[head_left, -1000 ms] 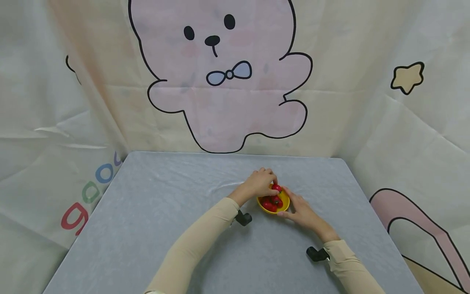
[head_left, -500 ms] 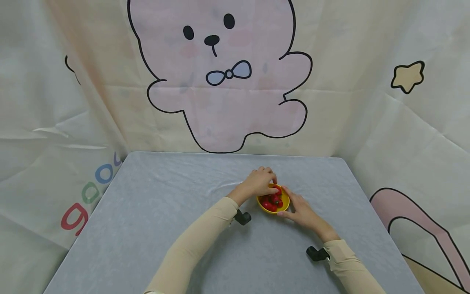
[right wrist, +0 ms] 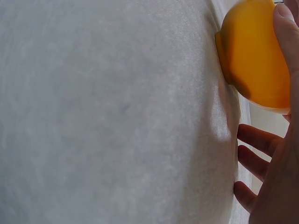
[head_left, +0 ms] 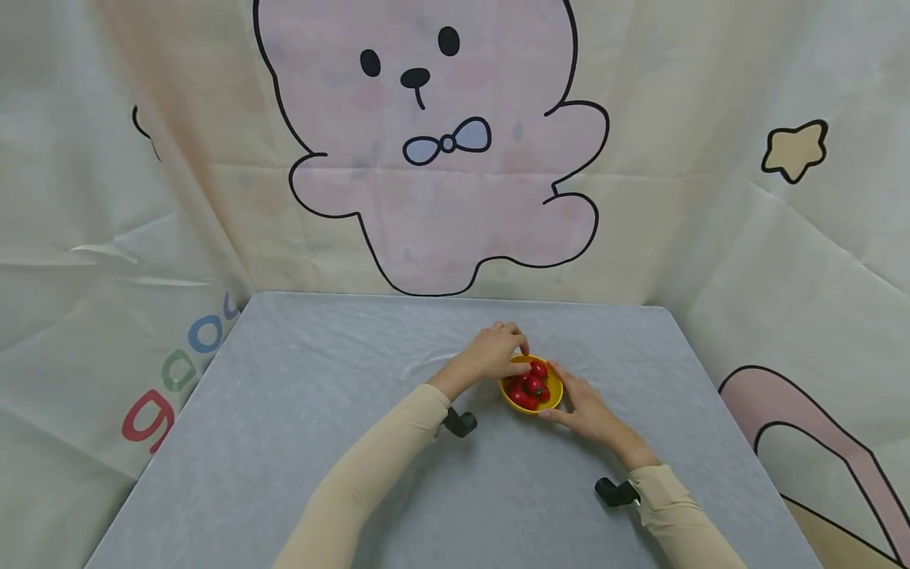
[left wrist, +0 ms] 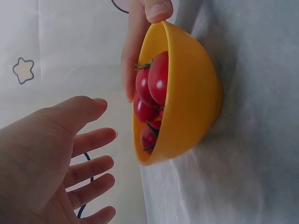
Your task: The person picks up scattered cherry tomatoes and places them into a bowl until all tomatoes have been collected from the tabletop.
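Note:
A small yellow bowl (left wrist: pixel 194 93) stands on the cloth-covered table, holding several red cherry tomatoes (left wrist: pixel 159 81), some with green stems. My left hand (head_left: pixel 489 353) is just left of the rim; in the left wrist view its fingers are spread, hold nothing and stay apart from the bowl. On the other side my right hand (head_left: pixel 587 408) holds the bowl between thumb and forefinger at its rim. In the right wrist view the thumb (right wrist: pixel 287 35) lies along the yellow wall, while the other fingers sit loosely by the table.
A grey-blue cloth (head_left: pixel 298 411) covers the table. Behind it hangs a pale curtain (head_left: pixel 661 118) printed with a pink bear, and more fabric closes off both sides. A black camera mount (head_left: pixel 617 492) sticks out at each wrist.
The left hand has let go of a cherry tomato, which now lies in the bowl with the others, and has drawn back slightly left. The right hand keeps its place at the bowl.

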The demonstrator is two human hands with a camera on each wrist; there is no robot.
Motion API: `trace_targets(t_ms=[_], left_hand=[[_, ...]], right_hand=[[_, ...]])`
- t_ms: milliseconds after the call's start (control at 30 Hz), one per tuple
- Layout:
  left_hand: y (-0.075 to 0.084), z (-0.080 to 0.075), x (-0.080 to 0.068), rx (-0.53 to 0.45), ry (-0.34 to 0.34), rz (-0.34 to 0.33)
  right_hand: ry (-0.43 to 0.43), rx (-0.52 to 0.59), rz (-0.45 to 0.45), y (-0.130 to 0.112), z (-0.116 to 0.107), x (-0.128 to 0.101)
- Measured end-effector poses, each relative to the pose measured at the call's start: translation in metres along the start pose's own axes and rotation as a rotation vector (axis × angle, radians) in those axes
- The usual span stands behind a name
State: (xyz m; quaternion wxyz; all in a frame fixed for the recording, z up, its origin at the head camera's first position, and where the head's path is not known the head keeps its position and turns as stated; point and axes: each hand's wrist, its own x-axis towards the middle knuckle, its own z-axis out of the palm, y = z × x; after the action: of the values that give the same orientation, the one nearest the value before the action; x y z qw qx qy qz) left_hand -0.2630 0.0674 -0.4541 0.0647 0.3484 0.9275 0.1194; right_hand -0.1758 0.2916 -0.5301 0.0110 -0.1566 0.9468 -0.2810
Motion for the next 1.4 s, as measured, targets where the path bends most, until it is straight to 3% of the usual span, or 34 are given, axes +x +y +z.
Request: trace_targets(t_ms=[267,667,1400], left_hand=[[-0.015,-0.004,-0.018,-0.068,0.018,-0.024],[-0.039,-0.008,-0.051,-0.111,0.035,-0.012],[-0.071,0.006,-0.102,-0.155,-0.001,-0.044]], right_hand=[[-0.046,0.004,0.045,0.0,0.0,0.0],[-0.029,0.004,0.045,0.001,0.0,0.001],[-0.024,-0.002,0.036,0.002,0.001,-0.001]])
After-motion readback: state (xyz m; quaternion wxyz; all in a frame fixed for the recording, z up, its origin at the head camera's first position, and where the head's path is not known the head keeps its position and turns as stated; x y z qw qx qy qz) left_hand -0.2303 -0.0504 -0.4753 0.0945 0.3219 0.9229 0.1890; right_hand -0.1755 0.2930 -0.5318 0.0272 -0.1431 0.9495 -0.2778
